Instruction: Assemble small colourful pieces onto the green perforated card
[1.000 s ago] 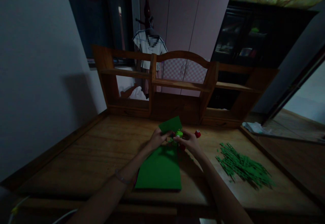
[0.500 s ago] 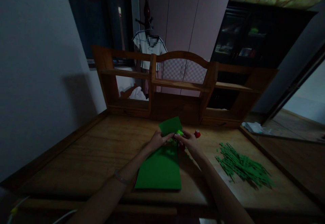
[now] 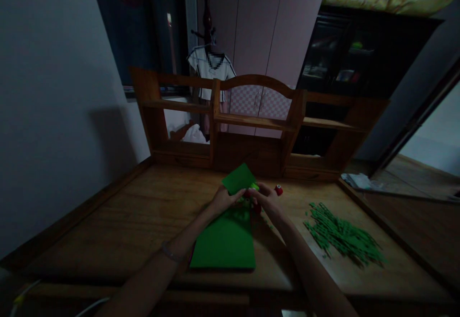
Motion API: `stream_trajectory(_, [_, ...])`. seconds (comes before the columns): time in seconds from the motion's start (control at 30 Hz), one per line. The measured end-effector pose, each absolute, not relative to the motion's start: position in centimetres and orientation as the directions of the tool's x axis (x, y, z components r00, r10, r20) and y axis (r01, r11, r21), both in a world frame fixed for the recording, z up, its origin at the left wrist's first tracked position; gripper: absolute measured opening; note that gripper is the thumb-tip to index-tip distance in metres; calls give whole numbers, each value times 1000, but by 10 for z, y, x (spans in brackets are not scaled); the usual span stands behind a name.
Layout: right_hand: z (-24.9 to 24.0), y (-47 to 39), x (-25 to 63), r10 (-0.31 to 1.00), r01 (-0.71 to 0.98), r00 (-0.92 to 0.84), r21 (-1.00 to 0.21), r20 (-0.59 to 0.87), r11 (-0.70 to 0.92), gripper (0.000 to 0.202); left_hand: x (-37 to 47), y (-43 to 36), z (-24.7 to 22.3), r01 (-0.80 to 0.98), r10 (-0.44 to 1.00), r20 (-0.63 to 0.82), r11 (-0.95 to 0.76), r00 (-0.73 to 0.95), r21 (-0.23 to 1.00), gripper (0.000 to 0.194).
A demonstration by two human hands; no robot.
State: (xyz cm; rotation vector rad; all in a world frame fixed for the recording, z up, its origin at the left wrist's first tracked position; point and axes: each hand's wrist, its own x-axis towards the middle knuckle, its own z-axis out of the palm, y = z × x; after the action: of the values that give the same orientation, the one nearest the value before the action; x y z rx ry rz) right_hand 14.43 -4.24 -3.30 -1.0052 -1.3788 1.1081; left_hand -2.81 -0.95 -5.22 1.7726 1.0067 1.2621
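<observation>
My left hand (image 3: 223,201) is closed, its thumb pressed on a green sheet of paper (image 3: 237,178) that stands up at an angle. Opposite it, my right hand (image 3: 269,201) is closed around a small bright green object (image 3: 254,186). Its kind is hard to make out, since my fingers cover most of it. Both thumbs almost meet at the sheet's lower edge. Under the hands lies a larger green paper stack (image 3: 224,245), flat on the wooden desk (image 3: 143,221). A small red object (image 3: 257,208) shows below my right hand.
Right of my right arm lies a loose pile of thin green paper strips (image 3: 343,235). Another small red object (image 3: 278,190) sits just beyond my right hand. A wooden shelf unit (image 3: 251,120) closes off the desk's back. White plastic packaging (image 3: 359,181) lies near the right edge.
The upright green sheet has turned a little, its top corner shifting left. Both hands stay nearly in place, with small finger movements. The view has tilted slightly upward.
</observation>
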Motion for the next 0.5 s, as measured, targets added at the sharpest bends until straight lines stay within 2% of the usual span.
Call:
stream_trajectory(0.2, [-32, -43, 142, 972, 31, -53, -973, 228, 230, 33, -28, -7, -55, 239, 869, 433, -485, 241, 841, 34])
stream_trajectory(0.5, [-33, -45, 140, 969, 8, -106, -975, 221, 223, 36, -28, -5, -59, 155, 867, 401, -458, 295, 875, 37])
